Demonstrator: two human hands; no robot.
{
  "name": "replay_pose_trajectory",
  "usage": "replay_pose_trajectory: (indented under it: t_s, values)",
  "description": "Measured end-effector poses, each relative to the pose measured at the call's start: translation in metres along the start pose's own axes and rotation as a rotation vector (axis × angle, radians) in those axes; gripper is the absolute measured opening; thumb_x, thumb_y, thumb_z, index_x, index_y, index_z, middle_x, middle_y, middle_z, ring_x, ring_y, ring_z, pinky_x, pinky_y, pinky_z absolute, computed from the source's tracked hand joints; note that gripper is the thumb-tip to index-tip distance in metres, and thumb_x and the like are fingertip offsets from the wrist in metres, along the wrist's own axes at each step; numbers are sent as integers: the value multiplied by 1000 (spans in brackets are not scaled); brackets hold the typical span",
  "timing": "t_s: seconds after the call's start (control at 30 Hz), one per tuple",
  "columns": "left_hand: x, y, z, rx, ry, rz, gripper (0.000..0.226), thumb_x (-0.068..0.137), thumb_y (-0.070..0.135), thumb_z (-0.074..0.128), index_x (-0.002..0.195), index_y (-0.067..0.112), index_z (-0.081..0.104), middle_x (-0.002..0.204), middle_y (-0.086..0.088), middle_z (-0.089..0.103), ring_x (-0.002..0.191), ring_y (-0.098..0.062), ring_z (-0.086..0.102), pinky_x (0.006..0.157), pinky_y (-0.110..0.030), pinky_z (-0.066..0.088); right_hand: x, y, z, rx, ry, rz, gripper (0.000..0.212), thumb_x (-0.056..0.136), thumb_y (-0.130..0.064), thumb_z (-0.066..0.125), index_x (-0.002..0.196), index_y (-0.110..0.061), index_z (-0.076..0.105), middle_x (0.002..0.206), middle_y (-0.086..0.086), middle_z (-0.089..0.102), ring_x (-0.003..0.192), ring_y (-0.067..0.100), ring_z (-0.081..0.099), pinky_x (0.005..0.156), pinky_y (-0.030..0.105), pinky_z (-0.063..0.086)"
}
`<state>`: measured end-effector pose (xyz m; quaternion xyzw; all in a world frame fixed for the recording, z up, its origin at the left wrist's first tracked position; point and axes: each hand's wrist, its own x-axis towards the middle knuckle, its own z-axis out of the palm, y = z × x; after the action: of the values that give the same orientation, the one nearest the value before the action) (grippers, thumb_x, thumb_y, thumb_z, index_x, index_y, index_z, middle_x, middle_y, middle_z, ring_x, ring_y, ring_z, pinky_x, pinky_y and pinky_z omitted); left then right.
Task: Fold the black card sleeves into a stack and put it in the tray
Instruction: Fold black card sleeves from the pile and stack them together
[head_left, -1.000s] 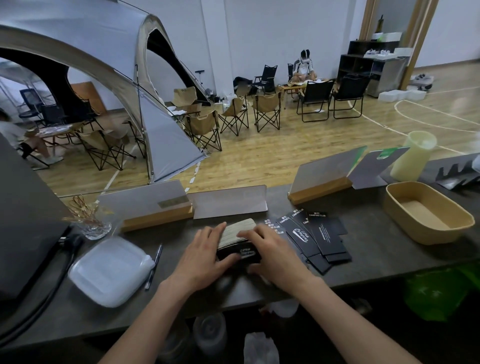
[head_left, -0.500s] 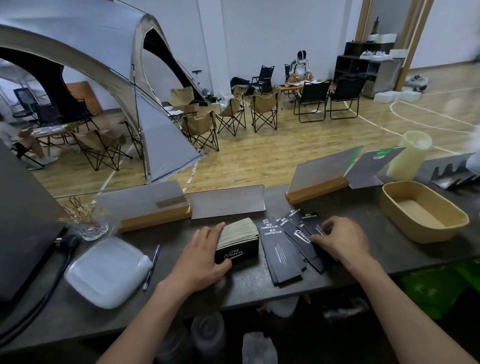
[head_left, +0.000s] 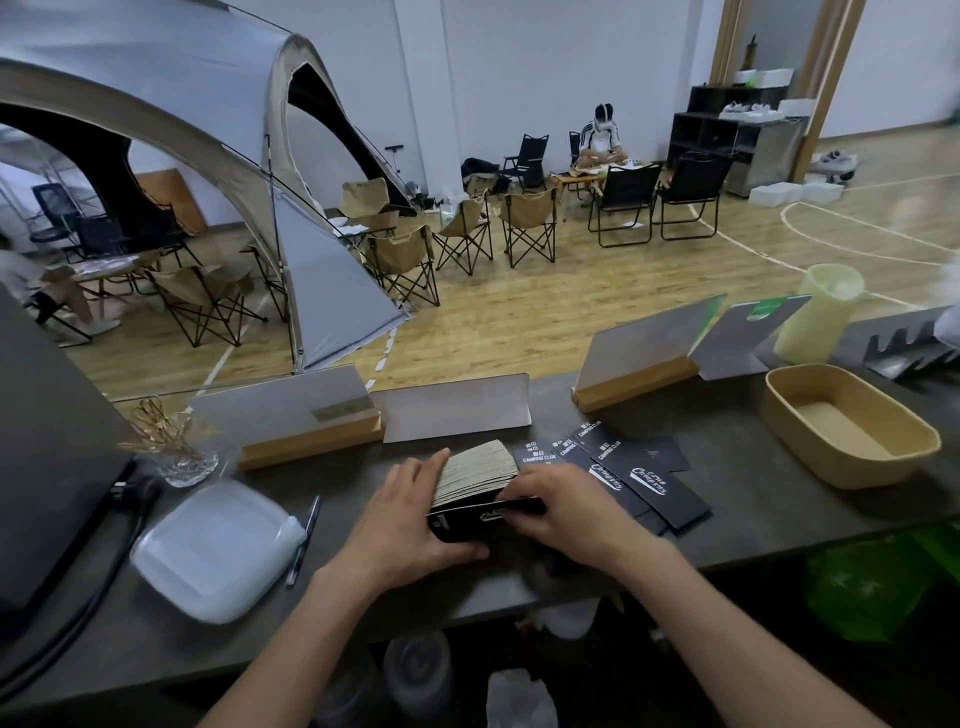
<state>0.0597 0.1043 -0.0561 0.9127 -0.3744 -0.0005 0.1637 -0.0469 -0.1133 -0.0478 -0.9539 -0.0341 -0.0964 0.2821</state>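
— At the near edge of the table, what are the hands doing?

— The left hand braces the stack from its nine o'clock side, its grip closed around it. The right hand pinches one black sleeve against the stack's front face, grip narrow.

— And the rest of the sleeves?

— The loose sleeves lie fanned and overlapping at three o'clock of the stack, just beside the right hand. The tray sits well apart at two o'clock, with nothing visible in it.

— What might go wrong?

— The stack looks tall and splayed at its top. I'd judge that if the left hand eases, the leaves could spring open and spill. A careless reach to three o'clock may also drag several overlapping sleeves at once.
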Motion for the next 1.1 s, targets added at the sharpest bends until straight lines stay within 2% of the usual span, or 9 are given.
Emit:
replay_pose_trajectory:
  t_s: [0.13, 0.27, 0.43, 0.53, 0.63, 0.73, 0.83, 1.0, 1.1]
  values:
    - [1, 1, 2, 8, 47, 17, 101, 77, 69, 65, 157, 30, 17, 133, 5, 42, 126, -17, 39, 101, -36, 43, 4, 2, 18, 141, 178, -10, 29, 76, -20, 82, 104, -25, 73, 101, -9, 69, 92, 6, 64, 83, 16, 48]
    - [1, -1, 1, -25, 42, 9, 99, 76, 76, 56, 156, 32, 18, 128, 8, 42, 120, -13, 38, 101, -36, 43, 4, 15, 1, 251, 136, 55, 37, 73, 0, 75, 101, -23, 74, 95, -11, 69, 89, 1, 63, 80, 8, 43]
    - [4, -1, 4, -28, 66, 18, 89, 80, 67, 51, 155, 28, 23, 123, 6, 45, 115, -13, 40, 98, -34, 43, 9, -8, 9, 249, 104, -37, 49, 68, 2, 66, 109, -25, 66, 99, -6, 61, 92, 4, 58, 80, 11, 44]
    - [3, -1, 3, -30, 53, 8, 82, 84, 51, 55, 155, 27, 24, 125, 4, 46, 115, -14, 40, 101, -35, 42, 9, -15, 6, 370, 242, -30, 44, 73, -2, 68, 112, -22, 66, 102, -5, 62, 96, 5, 60, 85, 15, 46]
    - [2, -1, 1, -29, 26, -6, 81, 85, 38, 57, 156, 28, 20, 128, 5, 44, 116, -13, 39, 103, -35, 42, 0, 14, -19, 157, 416, 240, 35, 79, -19, 73, 113, -22, 68, 108, -7, 63, 102, 9, 60, 90, 25, 48]
    - [3, -2, 1, -13, 8, -11, 85, 80, 34, 56, 156, 27, 19, 130, 4, 43, 120, -15, 38, 103, -33, 39, -17, 52, -49, -362, 163, 751, 49, 80, -48, 74, 119, -19, 64, 122, 8, 61, 115, 28, 56, 94, 38, 48]
    - [5, -3, 2, -11, 25, -23, 89, 75, 44, 53, 156, 26, 22, 126, 3, 45, 117, -16, 39, 102, -32, 39, -30, 71, -64, -398, 17, 948, 51, 69, -53, 81, 104, -18, 68, 116, 10, 67, 110, 31, 62, 83, 34, 51]
    - [5, -1, 2, -9, 43, -12, 83, 84, 45, 57, 156, 24, 21, 126, 2, 45, 117, -17, 39, 103, -33, 38, -30, 72, -70, -336, 220, 802, 53, 64, -43, 85, 111, -25, 68, 111, 4, 66, 104, 27, 63, 83, 34, 52]
    - [5, 0, 2, -15, 52, -10, 82, 86, 42, 59, 157, 25, 21, 126, 2, 46, 115, -16, 40, 100, -33, 39, -31, 50, -70, -60, 332, 381, 53, 63, -34, 84, 113, -28, 65, 110, -8, 57, 98, 11, 61, 88, 26, 52]
